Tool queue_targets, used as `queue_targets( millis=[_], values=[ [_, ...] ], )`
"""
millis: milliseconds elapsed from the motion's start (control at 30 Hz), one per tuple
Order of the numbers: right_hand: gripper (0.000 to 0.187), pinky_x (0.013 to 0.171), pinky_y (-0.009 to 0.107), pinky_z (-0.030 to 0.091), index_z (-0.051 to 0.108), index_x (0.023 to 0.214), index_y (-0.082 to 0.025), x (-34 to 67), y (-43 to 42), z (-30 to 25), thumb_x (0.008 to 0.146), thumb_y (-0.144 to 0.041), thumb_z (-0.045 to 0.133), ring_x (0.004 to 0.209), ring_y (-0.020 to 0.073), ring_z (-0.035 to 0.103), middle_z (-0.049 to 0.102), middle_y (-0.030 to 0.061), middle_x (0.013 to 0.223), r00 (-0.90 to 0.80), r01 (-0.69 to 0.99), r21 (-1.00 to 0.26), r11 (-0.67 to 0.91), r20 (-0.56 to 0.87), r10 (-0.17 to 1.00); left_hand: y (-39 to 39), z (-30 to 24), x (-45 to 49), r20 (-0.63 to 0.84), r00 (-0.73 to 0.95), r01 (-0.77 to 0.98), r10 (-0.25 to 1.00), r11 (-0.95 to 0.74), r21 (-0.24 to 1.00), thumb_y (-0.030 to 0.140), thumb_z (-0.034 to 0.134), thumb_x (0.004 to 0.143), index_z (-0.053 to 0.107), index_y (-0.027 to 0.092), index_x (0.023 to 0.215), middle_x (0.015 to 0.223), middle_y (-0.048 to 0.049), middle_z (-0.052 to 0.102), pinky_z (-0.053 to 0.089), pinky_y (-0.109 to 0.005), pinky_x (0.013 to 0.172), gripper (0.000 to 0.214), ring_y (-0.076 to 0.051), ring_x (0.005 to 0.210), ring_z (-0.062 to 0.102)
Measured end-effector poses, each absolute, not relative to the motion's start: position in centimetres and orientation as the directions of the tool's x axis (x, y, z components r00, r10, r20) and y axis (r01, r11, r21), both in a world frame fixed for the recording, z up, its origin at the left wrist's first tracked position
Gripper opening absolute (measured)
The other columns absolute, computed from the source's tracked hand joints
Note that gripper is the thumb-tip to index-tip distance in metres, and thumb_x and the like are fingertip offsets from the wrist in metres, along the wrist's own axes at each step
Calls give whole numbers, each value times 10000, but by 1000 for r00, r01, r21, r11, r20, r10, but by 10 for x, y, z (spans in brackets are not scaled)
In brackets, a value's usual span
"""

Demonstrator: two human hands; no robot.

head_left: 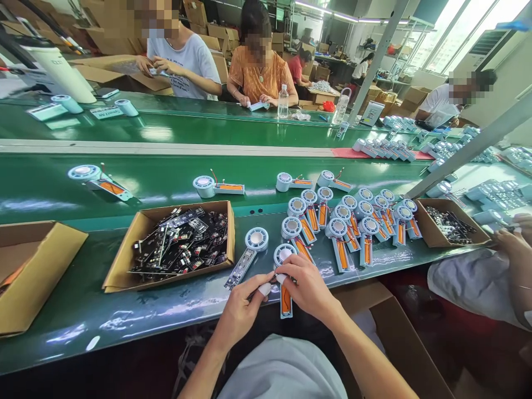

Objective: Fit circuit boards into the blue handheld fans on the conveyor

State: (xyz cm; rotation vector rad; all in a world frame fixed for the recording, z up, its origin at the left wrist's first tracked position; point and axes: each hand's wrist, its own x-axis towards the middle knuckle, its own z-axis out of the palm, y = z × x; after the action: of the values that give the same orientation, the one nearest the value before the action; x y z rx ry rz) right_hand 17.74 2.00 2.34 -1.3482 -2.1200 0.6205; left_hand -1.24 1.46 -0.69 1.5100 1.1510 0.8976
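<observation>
My left hand (238, 315) and my right hand (306, 285) meet at the bench edge, fingertips pinched together. A white cover is on each thumb. What they pinch is small, dark and mostly hidden by the fingers. Beneath my right hand lies a light-blue handheld fan body (285, 252), its round head beyond my fingers. Its open handle, with an orange battery (286, 302) inside, sticks out over the bench edge toward me. Just left of my hands, another fan (256, 239) lies with a circuit board (241, 268) along its handle.
A cardboard box of circuit boards (124, 260) stands left, beside another carton (45, 277). Several fan bodies (342, 252) crowd the right, before a smaller box (453, 244). More fans lie on the green belt (166, 183). A co-worker's hand (509, 244) is at far right; people sit opposite.
</observation>
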Motion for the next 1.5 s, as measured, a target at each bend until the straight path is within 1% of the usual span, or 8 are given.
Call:
queue_targets(
  millis=[267,433,600,733,833,967,1133,1500],
  values=[
    [401,969,378,525,637,1274,-257,192,5,20,899,-116,626,1129,228,607,616,92,1211,-336,534,-744,401,248,908,14,-3,-12,-103,242,279,965,33,960,390,507,913,660,185,1208,746,-25,750,587,-323,712,391,-198,666,714],
    [224,832,317,560,762,974,-238,194,2,13,963,-178,547,930,192,679,697,76,1021,-259,452,-806,383,292,921,9,-4,-8,-137,268,269,954,63,961,350,472,903,601,183,1307,871,-49,761,574,-294,598,456,-182,615,708],
    [152,676,294,575,735,961,-203,177,13,6,865,-307,681,726,184,690,734,41,820,1,148,-988,44,44,999,5,-3,-7,47,308,506,950,-205,838,177,388,919,680,225,1222,840,-41,730,584,-313,715,424,-199,732,721],
    [160,648,281,556,725,847,-191,169,16,5,813,-346,706,666,165,656,704,21,749,-4,-22,-996,-81,-81,997,1,0,-10,94,410,685,907,-375,625,60,339,881,735,266,1161,955,-80,728,573,-296,649,527,-222,783,742],
    [123,693,280,545,742,838,-199,167,14,10,829,-298,670,742,173,663,714,35,823,-19,43,-999,-7,-8,1000,0,1,-11,96,406,686,909,-372,625,78,318,900,708,271,1207,1014,-81,746,584,-309,670,533,-228,818,759],
    [150,665,255,504,749,849,-202,165,11,18,845,-166,604,713,150,624,685,31,819,-72,324,-939,112,94,993,0,0,-8,54,211,560,976,-166,812,226,408,919,613,204,1278,1039,-87,795,606,-350,774,414,-243,887,776],
    [204,659,244,463,723,884,-179,164,11,25,842,-46,573,683,134,582,642,25,825,-169,603,-771,204,127,978,-2,1,-3,-66,117,388,991,16,922,349,472,896,665,204,1071,998,-88,815,626,-341,733,298,-243,821,789],
    [174,694,276,448,674,913,-180,153,3,24,907,-67,542,810,196,600,655,65,903,-233,842,-470,266,127,964,-10,-3,4,212,95,495,973,-231,838,244,469,901,742,168,1066,1036,-100,812,617,-321,798,328,-247,915,781]
  ],
)
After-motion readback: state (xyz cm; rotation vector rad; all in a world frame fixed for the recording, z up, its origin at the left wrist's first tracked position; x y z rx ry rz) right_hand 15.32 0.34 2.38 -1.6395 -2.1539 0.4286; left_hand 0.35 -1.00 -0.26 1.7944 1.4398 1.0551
